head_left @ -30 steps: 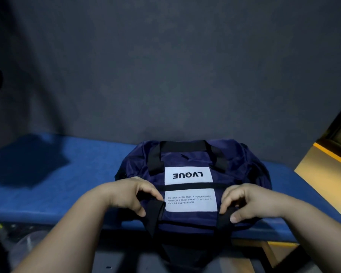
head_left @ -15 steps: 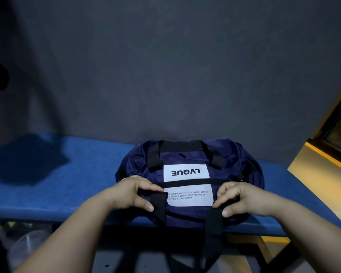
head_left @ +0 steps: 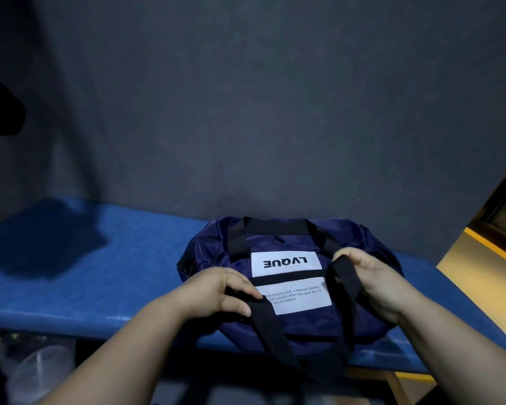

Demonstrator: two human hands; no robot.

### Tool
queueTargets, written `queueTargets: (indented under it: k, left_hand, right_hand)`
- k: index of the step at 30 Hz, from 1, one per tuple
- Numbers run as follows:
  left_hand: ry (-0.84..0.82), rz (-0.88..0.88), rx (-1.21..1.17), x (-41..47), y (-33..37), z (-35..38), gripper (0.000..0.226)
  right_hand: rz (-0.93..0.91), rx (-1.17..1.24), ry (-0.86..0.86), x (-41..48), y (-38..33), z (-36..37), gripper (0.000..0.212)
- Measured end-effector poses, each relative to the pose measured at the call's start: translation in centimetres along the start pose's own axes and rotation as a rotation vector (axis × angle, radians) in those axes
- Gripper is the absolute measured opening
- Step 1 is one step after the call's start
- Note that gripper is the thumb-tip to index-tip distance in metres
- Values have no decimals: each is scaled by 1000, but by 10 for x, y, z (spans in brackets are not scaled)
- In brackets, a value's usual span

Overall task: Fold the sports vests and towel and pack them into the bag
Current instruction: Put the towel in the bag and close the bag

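On a blue padded bench (head_left: 70, 258) set against a dark grey wall (head_left: 246, 112) lies a navy bag (head_left: 289, 323), close to the bench's near edge and right of its middle. Two white labels face up on the bag: the upper label (head_left: 286, 263) reads "LVQUE" upside down from this view, and the lower label (head_left: 298, 296) carries a few lines of small print. One black strap (head_left: 275, 226) arches over the far side of the bag, lying flat against the fabric. The near strap (head_left: 268, 325) runs from both hands down over the front of the bag and hangs past the bench edge. The left hand (head_left: 219, 290) has its fingers curled tight around the strap's left end – thumb pressed on top, just beside the lower label. The right hand (head_left: 371, 283) is closed on the strap's right end, raised a little above the bag so the band bends over its fingers. No vests or towel are in view – whether they sit inside the bag cannot be told. Below the bench at lower left, something pale and clear shows dimly, too blurred to name.
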State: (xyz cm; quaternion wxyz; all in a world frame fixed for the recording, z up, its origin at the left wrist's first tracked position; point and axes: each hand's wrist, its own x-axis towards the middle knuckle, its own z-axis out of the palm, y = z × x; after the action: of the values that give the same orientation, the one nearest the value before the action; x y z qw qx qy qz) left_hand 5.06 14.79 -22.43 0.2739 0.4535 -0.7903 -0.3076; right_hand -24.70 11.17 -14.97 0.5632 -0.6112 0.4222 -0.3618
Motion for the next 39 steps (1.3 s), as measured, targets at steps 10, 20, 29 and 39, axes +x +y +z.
queueTargets:
  k: [10, 20, 29, 39]
  left_hand:
    - [-47, -36, 110, 5, 2, 3, 44]
    - [212, -171, -381, 4, 16, -1, 37]
    - [770, -549, -896, 27, 27, -12, 42]
    - [719, -603, -411, 34, 11, -20, 45]
  right_hand:
    - [-35, 13, 240, 26, -6, 4, 46]
    - [-53, -54, 446, 34, -13, 2, 46]
    - [44, -95, 591, 53, -29, -11, 51]
    - [190, -458, 704, 70, -13, -26, 51]
